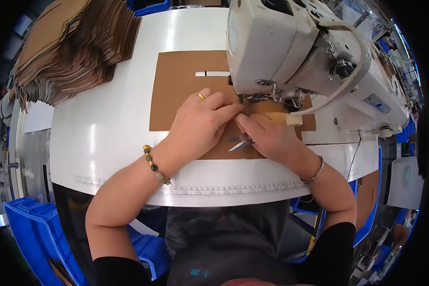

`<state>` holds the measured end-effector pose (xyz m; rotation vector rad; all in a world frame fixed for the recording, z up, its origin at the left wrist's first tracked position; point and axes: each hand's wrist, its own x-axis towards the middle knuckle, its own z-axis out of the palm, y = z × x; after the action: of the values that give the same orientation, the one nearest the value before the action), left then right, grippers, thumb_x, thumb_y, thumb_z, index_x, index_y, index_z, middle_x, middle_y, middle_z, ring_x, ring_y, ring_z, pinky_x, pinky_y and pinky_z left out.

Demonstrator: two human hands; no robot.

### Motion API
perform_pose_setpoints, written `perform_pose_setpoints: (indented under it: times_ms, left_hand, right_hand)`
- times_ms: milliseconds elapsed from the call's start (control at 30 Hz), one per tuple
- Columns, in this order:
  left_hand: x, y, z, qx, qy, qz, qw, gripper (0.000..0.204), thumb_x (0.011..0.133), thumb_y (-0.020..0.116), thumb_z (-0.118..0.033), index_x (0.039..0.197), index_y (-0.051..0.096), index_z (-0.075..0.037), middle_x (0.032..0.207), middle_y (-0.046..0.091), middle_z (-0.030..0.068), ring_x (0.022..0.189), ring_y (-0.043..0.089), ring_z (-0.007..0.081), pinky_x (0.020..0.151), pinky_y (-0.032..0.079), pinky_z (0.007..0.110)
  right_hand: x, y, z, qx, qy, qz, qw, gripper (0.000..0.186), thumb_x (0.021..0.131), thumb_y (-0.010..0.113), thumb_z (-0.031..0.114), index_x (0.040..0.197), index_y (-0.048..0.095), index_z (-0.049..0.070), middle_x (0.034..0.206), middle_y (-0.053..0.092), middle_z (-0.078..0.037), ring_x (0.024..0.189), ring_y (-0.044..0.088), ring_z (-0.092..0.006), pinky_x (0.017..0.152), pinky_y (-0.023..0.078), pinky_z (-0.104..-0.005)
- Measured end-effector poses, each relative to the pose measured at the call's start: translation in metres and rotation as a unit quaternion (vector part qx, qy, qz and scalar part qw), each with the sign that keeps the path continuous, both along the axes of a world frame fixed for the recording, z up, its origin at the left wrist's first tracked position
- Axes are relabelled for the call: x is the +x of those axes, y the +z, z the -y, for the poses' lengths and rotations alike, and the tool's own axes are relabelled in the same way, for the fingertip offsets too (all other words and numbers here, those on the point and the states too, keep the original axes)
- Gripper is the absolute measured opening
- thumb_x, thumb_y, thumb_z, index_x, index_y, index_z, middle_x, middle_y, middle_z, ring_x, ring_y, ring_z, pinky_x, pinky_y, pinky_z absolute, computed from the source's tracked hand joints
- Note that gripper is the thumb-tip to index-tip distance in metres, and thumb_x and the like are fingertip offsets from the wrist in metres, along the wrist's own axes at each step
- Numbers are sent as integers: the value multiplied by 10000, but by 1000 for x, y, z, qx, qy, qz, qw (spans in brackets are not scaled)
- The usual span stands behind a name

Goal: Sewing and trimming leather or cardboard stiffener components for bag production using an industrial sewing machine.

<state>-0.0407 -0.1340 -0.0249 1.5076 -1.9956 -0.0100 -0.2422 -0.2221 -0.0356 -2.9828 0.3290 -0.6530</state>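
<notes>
A flat brown panel with a narrow slot lies on the white sewing table under the head of an industrial sewing machine. My left hand rests on the panel, thumb and forefinger pinched together just in front of the needle area; what they pinch is hidden. Right beside it, my right hand is closed, its fingertips meeting the left ones. A pointed metal blade sticks out from under the right palm, from a small tool whose handle the hand covers.
A tall pile of brown panels stands at the far left. A printed ruler runs along the table's front edge. The machine's pale hose curves down at the right. Blue bins stand below the table at the left.
</notes>
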Motion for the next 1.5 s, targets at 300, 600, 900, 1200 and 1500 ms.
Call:
perform_pose_setpoints:
  times_ms: [300, 600, 900, 1200, 1500]
  left_hand:
    - [12, -3, 14, -61, -51, 70, 994, 199, 747, 695, -88, 939, 729, -125, 889, 589, 16, 825, 577, 216, 706, 512, 324]
    - [9, 4, 19, -44, 34, 90, 994, 67, 864, 667, -121, 917, 662, -79, 940, 610, 37, 886, 609, 226, 730, 532, 354]
    - [10, 2, 19, -51, 40, 90, 994, 97, 852, 675, -118, 933, 649, -72, 1001, 634, 39, 902, 612, 231, 740, 534, 355]
    - [7, 7, 13, -6, 88, 38, 995, 112, 843, 671, -79, 954, 658, -71, 998, 642, 43, 906, 611, 259, 755, 516, 376]
    - [-1, 14, -9, 12, 5, 157, 987, 397, 800, 630, -82, 1193, 684, -98, 1117, 611, 44, 957, 578, 211, 833, 483, 342]
  right_hand:
    - [-2, 12, -1, -126, 39, 41, 990, 400, 791, 697, 87, 1185, 657, 33, 706, 534, 1, 605, 559, -144, 512, 444, -271]
    - [-18, 9, 16, -237, -73, 39, 968, 424, 827, 665, 124, 1250, 681, 135, 772, 587, 57, 667, 592, -90, 557, 440, -257]
    - [-9, 6, 12, -163, -45, 19, 985, 371, 789, 688, 130, 1160, 688, 112, 759, 543, 23, 653, 587, -135, 540, 461, -291]
    - [-11, 11, 3, -33, -27, -50, 998, 499, 766, 673, 102, 1263, 674, 156, 732, 511, 4, 613, 564, -167, 514, 456, -309]
    - [-11, 16, 5, -47, -5, -32, 998, 391, 832, 633, 125, 1217, 678, 69, 632, 599, -36, 496, 607, -196, 462, 491, -322]
